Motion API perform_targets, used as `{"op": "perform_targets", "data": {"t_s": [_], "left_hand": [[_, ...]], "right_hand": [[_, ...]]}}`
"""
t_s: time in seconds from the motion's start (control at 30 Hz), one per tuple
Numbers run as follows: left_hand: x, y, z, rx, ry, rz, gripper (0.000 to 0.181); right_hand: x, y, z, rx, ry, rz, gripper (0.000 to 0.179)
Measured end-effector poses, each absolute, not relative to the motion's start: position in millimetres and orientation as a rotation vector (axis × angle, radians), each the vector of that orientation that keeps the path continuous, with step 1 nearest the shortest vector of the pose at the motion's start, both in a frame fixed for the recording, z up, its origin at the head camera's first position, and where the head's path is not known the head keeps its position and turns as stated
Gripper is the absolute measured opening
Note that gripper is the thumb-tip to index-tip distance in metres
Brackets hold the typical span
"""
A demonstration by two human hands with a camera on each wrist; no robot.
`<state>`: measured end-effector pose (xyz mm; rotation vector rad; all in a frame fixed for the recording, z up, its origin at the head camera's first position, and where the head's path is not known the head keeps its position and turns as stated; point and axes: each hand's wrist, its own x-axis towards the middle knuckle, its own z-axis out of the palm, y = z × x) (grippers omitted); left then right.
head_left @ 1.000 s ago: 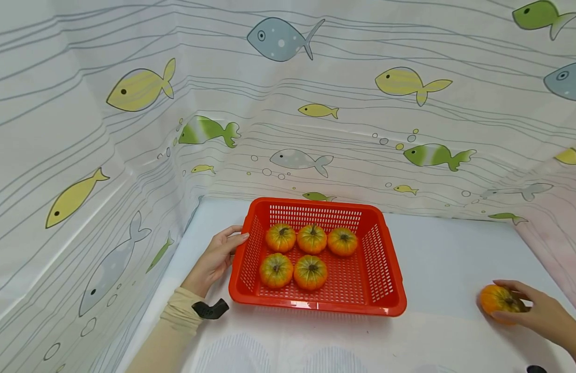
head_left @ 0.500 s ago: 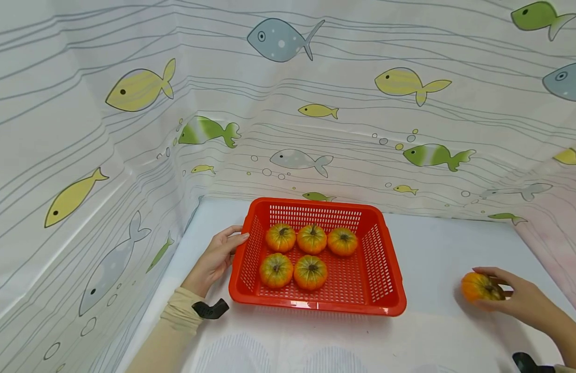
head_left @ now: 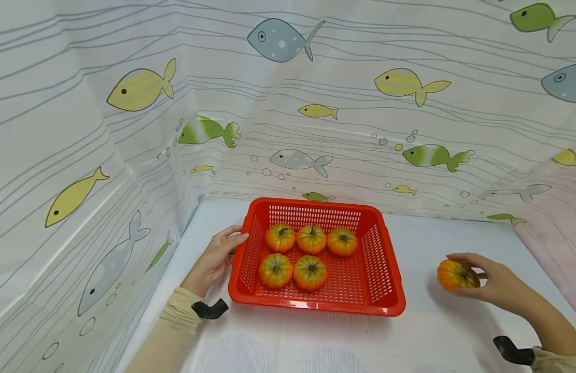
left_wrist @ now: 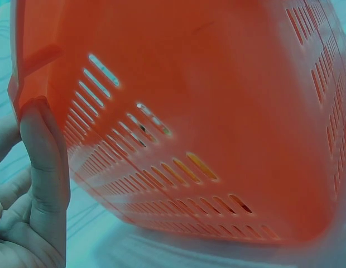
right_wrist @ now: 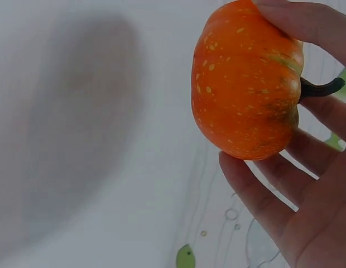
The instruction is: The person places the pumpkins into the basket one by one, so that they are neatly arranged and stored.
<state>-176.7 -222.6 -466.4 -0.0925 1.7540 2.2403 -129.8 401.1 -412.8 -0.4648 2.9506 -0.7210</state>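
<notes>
A red plastic basket with slotted walls stands mid-table, and several small orange-green pumpkins sit inside it in two rows. My left hand grips the basket's left rim; in the left wrist view its fingers bend over the edge of the red wall. To the right of the basket, my right hand holds another small pumpkin between thumb and fingers. In the right wrist view this pumpkin shows pale speckles and a dark curved stem, and its shadow falls on the tabletop.
The white table backs onto a fish-print curtain, which also lines the left and right sides. A black wrist device sits on the left sleeve, another on the right.
My right hand has carried its pumpkin leftward and slightly away from me, closer to the basket. The left hand, the basket and the pumpkins inside have stayed in place.
</notes>
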Motion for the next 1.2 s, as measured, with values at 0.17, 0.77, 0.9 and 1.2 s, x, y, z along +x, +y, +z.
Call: {"op": "perform_targets", "data": {"t_s": [0.17, 0.77, 0.9, 1.2], "left_hand": [[-175.5, -222.3, -465.3, -0.106, 1.759, 2.236, 0.038], [-174.9, -223.0, -465.5, -0.096, 1.768, 2.233, 0.039], [-175.1, -223.4, -465.7, -0.09, 1.76, 2.239, 0.039], [-175.4, -223.1, -466.5, -0.094, 1.763, 2.232, 0.04]], "right_hand": [[-135.4, 384.6, -401.6, -0.582, 2.966, -0.726, 0.07], [-155.9, 325.9, -356.2, -0.743, 2.91, -0.659, 0.071], [-161.1, 309.6, -346.4, -0.785, 2.897, -0.645, 0.069], [-170.8, 275.6, -331.1, -0.822, 2.803, -0.61, 0.07]]}}
